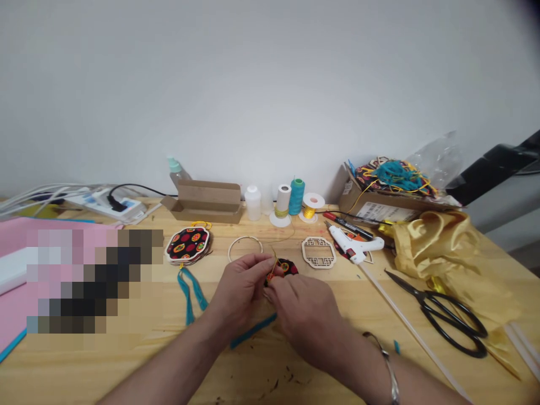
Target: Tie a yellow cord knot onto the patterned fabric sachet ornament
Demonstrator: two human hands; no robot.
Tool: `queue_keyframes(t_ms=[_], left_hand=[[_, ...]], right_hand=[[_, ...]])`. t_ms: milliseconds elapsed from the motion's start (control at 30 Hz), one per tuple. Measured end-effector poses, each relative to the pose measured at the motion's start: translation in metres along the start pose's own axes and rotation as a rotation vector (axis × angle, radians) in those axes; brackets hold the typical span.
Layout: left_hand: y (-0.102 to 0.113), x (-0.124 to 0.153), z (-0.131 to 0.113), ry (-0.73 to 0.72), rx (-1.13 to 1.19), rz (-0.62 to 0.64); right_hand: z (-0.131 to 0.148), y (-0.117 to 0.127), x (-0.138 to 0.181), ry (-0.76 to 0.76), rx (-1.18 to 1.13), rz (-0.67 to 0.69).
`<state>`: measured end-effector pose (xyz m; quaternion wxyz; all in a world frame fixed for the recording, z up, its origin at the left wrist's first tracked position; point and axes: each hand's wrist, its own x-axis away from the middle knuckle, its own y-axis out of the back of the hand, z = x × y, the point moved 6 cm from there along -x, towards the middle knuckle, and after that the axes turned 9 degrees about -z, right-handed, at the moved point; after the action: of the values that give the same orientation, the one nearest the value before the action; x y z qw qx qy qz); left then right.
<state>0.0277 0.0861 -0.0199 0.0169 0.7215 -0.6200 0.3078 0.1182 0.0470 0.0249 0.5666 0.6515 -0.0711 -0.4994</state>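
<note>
My left hand point(240, 292) and my right hand point(306, 318) meet over the middle of the wooden table point(126, 365). Both pinch a small black piece with orange and red dots point(286, 266), which has a thin yellow cord point(275, 260) running from it. A teal strip point(252, 331) lies on the table beneath my hands. A metal ring point(244, 247) lies just beyond my left hand. My right wrist wears a silver bracelet point(388, 363).
A stack of patterned pieces point(188, 245) and a teal tassel point(189, 292) lie to the left. To the right are a wooden lattice piece point(319, 252), a glue gun point(355, 245), black scissors point(447, 315) and yellow fabric point(447, 253). Thread spools point(296, 197) and cardboard boxes point(206, 201) line the wall.
</note>
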Motion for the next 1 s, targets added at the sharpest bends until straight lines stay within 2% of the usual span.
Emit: queue_keyframes(t_ms=[133, 200, 267, 333, 467, 533, 600, 700, 800, 900, 1000], left_hand=[[0.001, -0.001, 0.005, 0.008, 0.038, 0.038], [0.002, -0.001, 0.005, 0.013, 0.061, 0.033], [0.001, -0.001, 0.006, 0.032, 0.076, 0.035], [0.0, 0.0, 0.004, 0.02, 0.059, 0.035], [-0.003, 0.0, 0.002, -0.047, 0.014, 0.042], [-0.005, 0.001, 0.002, -0.054, 0.006, 0.058], [-0.006, 0.003, 0.001, -0.062, -0.016, 0.062], [-0.007, 0.006, -0.002, -0.086, -0.068, 0.057], [-0.01, 0.009, -0.007, -0.127, -0.137, 0.073], [-0.012, 0.011, -0.01, -0.166, -0.223, 0.075], [-0.013, 0.011, -0.009, -0.179, -0.254, 0.076]], right_hand=[[0.013, -0.006, 0.003, 0.197, 0.137, 0.034], [0.014, -0.003, 0.001, 0.232, 0.11, 0.036], [0.011, 0.005, -0.003, 0.199, 0.006, 0.013], [0.0, 0.014, -0.009, 0.064, -0.142, -0.059], [-0.038, 0.019, -0.013, -0.414, -0.382, -0.21], [-0.053, 0.007, -0.01, -0.614, -0.532, -0.175], [-0.059, -0.007, -0.007, -0.752, -0.718, -0.095], [-0.059, -0.021, -0.005, -0.866, -0.963, -0.003], [-0.055, -0.025, -0.005, -0.924, -1.077, 0.037], [-0.054, -0.026, -0.004, -0.971, -1.107, 0.057], [-0.057, -0.024, -0.004, -0.948, -1.042, 0.03]])
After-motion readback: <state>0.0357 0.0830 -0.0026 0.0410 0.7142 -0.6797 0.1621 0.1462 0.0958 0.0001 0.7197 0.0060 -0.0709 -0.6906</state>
